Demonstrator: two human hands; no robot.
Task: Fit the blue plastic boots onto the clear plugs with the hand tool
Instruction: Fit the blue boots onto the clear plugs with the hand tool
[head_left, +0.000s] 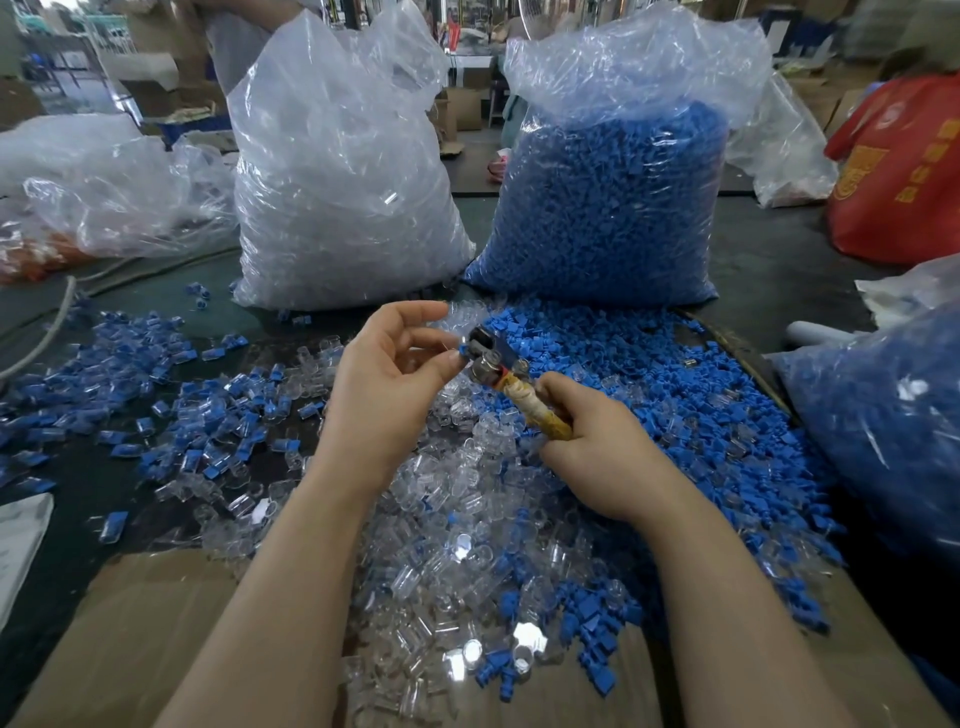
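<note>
My right hand grips the taped yellowish handle of the hand tool, whose metal head points up and left. My left hand pinches a small blue boot at the tool's head; whether a clear plug is with it I cannot tell. Below both hands lies a heap of loose clear plugs. A pile of loose blue boots spreads to the right. Fitted blue-and-clear pieces are scattered to the left.
Two tall plastic bags stand behind the hands: one of clear plugs, one of blue boots. Another bag of blue parts sits at the right, a red bag far right. Cardboard lies at the front edge.
</note>
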